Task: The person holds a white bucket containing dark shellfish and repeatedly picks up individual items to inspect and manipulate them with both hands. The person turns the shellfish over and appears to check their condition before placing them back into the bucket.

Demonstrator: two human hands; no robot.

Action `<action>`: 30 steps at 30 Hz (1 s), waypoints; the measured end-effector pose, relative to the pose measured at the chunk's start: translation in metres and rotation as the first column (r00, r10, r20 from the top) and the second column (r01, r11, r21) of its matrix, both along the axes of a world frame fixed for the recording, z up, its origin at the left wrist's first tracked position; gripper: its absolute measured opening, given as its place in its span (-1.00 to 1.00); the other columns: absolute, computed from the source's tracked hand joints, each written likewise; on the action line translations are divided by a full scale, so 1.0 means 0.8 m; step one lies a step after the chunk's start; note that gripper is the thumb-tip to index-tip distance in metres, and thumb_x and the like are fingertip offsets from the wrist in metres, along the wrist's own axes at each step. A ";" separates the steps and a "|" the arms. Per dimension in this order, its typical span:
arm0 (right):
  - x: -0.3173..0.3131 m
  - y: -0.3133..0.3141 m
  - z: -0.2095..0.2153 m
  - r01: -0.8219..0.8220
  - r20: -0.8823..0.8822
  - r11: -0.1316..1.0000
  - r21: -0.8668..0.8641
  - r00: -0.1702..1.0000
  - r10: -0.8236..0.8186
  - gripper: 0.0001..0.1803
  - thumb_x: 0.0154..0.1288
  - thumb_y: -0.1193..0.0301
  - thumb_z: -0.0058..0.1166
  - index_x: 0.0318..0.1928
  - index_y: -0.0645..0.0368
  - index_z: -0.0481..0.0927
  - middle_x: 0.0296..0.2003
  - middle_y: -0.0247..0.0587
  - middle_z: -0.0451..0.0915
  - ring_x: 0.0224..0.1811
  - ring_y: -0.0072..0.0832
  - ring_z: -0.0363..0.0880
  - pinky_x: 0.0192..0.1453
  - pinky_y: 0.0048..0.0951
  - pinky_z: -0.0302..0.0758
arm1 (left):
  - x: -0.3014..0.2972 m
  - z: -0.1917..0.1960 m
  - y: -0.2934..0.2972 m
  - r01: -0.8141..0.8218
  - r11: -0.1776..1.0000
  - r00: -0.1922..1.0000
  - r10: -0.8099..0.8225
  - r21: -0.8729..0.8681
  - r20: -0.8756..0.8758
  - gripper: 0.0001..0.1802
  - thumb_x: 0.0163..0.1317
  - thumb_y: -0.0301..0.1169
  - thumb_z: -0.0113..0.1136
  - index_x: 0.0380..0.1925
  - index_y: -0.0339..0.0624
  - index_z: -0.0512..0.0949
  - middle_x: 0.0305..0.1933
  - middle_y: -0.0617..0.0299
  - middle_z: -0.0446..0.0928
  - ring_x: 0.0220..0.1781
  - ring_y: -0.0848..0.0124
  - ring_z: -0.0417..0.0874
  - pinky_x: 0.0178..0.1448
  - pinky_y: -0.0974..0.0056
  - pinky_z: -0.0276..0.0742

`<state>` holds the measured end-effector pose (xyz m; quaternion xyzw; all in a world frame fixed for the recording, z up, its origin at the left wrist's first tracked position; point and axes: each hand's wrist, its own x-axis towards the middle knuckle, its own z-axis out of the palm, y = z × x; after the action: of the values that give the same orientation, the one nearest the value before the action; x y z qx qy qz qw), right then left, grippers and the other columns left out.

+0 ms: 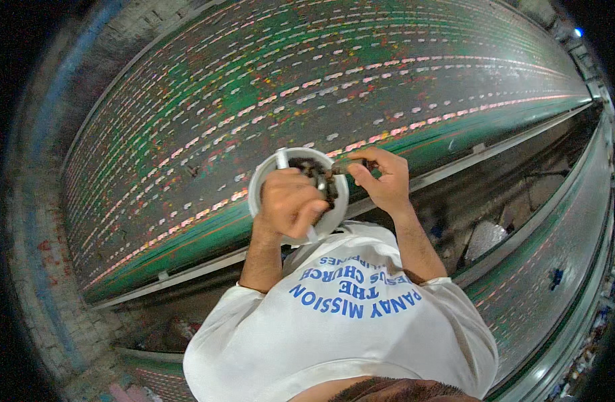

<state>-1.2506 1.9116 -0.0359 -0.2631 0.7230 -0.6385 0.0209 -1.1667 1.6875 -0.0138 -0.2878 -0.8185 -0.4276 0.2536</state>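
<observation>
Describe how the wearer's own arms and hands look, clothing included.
The left hand and right hand are bare, without gloves. The forearms are uncovered too. Loose, plain white sleeves end around the elbows; they belong to a white shirt with curved blue lettering.

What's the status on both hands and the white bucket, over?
Left hand grips white bucket by its handle. Right hand beside rim, apparently pinching a small dark piece. Dark pieces inside, partly hidden by left hand.
</observation>
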 end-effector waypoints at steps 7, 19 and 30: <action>-0.026 0.083 -0.022 0.181 0.178 0.957 -0.225 0.974 -0.142 -0.77 0.58 0.40 0.21 0.07 0.30 0.68 -0.38 -0.31 0.69 -0.45 -0.65 0.63 -0.32 -0.58 0.57 | -0.073 -0.014 0.103 0.269 0.963 0.961 -0.266 0.034 -0.070 -0.60 0.23 -0.27 0.39 -0.70 -0.07 0.43 -0.72 0.21 0.31 -0.68 0.14 0.34 -0.48 0.07 0.21; -0.047 0.087 -0.023 0.257 0.490 0.792 -0.554 0.870 0.061 -0.73 0.66 0.27 0.10 0.13 0.19 0.61 -0.31 -0.38 0.65 -0.41 -0.64 0.64 -0.37 -0.57 0.49 | -0.093 -0.033 0.126 0.116 0.962 0.983 -0.147 0.247 0.113 -0.67 0.28 -0.35 0.26 -0.67 -0.13 0.49 -0.69 0.16 0.38 -0.67 0.12 0.36 -0.49 0.07 0.25; -0.052 0.034 -0.034 0.101 0.491 0.700 -0.707 0.782 0.384 -0.76 0.55 0.45 0.22 0.12 0.16 0.53 -0.07 -0.28 0.66 -0.07 -0.54 0.66 -0.12 -0.50 0.56 | -0.099 -0.052 0.073 -0.207 0.920 0.898 0.044 0.332 0.438 -0.59 0.28 -0.40 0.39 0.12 -0.23 0.60 -0.53 0.34 0.46 -0.56 0.56 0.40 -0.47 0.37 0.24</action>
<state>-1.2926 1.9389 -0.0629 -0.0905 0.3550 -0.9083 0.2017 -1.2459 1.7457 -0.0555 -0.0812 -0.7754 -0.6086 0.1478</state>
